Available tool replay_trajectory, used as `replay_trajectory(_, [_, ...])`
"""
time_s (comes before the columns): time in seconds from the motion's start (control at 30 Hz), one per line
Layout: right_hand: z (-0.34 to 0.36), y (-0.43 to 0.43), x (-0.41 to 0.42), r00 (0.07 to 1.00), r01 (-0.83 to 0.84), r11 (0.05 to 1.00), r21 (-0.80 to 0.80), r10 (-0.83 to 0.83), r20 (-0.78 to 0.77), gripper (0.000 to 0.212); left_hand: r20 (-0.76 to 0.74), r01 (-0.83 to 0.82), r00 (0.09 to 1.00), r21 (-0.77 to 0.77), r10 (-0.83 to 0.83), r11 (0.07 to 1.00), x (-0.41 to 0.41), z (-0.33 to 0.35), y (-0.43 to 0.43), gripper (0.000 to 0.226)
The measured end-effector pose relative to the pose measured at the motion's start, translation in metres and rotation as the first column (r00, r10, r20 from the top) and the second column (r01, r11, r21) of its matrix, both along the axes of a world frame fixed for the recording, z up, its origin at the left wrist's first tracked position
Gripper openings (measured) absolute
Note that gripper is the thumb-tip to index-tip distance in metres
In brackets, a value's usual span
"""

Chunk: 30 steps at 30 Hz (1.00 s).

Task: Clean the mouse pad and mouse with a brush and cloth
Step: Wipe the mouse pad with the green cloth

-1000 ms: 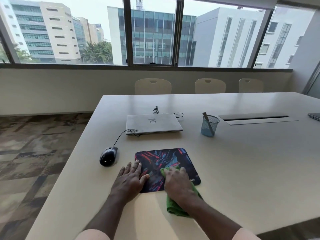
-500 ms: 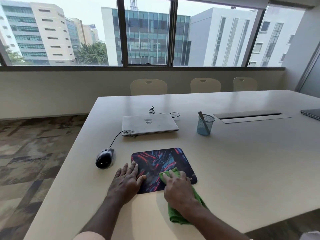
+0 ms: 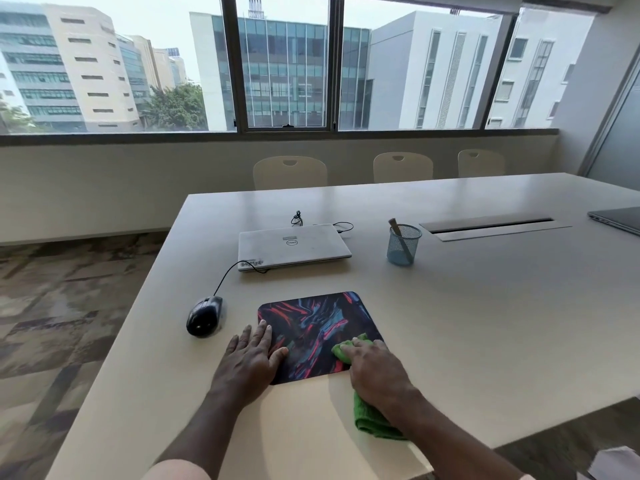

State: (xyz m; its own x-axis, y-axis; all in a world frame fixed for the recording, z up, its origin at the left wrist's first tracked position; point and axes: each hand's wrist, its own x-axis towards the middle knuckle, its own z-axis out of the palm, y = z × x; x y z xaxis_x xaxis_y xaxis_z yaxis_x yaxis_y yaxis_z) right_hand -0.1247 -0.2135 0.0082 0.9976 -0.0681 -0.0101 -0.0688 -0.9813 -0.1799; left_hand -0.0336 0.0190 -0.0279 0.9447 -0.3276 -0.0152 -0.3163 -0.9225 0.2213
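left hand (image 3: 250, 360): flat, fingers spread, pinning mouse pad (image 3: 317, 327) | right hand (image 3: 375, 370): presses green cloth (image 3: 369, 415) on pad | mouse (image 3: 203, 316): left, apart

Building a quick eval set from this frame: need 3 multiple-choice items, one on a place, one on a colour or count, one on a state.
1. Where does the mouse sit?
A. On the table, left of the mouse pad
B. On top of the laptop
C. Inside the mesh cup

2. What colour is the cloth under the right hand?
A. White
B. Green
C. Red

3. What state is the laptop in?
A. Open, screen lit
C. Standing on its edge
B. Lid shut, lying flat

Answers:
1 A: the mouse rests on the bare tabletop beside the pad's left edge.
2 B: the cloth showing at the fingertips and below the wrist is bright green.
3 B: only its closed lid faces up.
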Motion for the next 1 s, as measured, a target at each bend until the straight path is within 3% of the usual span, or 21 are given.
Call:
replay_trajectory(0.13, [0.016, -0.014, 0.006, 0.992, 0.128, 0.991, -0.027, -0.128, -0.006, 0.037, -0.010, -0.003, 1.000, -0.015, 0.003, 1.000, -0.001, 0.001, -0.001, 0.071])
replay_trajectory(0.33, [0.008, 0.027, 0.003, 0.985, -0.161, 0.986, -0.032, 0.158, -0.071, 0.048, -0.013, -0.006, 1.000, -0.011, 0.005, 1.000, -0.004, 0.006, -0.002, 0.070])
replay_trajectory(0.5, [0.016, 0.035, 0.028, 0.987, -0.155, 0.987, -0.034, 0.154, -0.047, 0.048, -0.017, -0.003, 1.000, -0.006, 0.003, 1.000, -0.008, 0.012, -0.004, 0.070])
replay_trajectory(0.63, [0.020, 0.053, 0.041, 0.940, -0.323, 0.946, 0.040, 0.325, -0.100, 0.051, -0.010, 0.005, 1.000, -0.011, -0.005, 1.000, -0.007, 0.011, -0.001, 0.069])
replay_trajectory(0.73, [0.029, 0.047, 0.057, 0.941, -0.314, 0.939, 0.144, 0.328, -0.086, 0.051, 0.001, 0.004, 1.000, -0.052, -0.004, 0.999, -0.007, 0.010, 0.000, 0.067])
replay_trajectory(1.0, [0.018, 0.051, 0.080, 0.950, -0.283, 0.946, 0.157, 0.299, -0.091, 0.054, 0.046, -0.035, 0.998, -0.256, 0.049, 0.966, -0.004, 0.011, 0.004, 0.057])
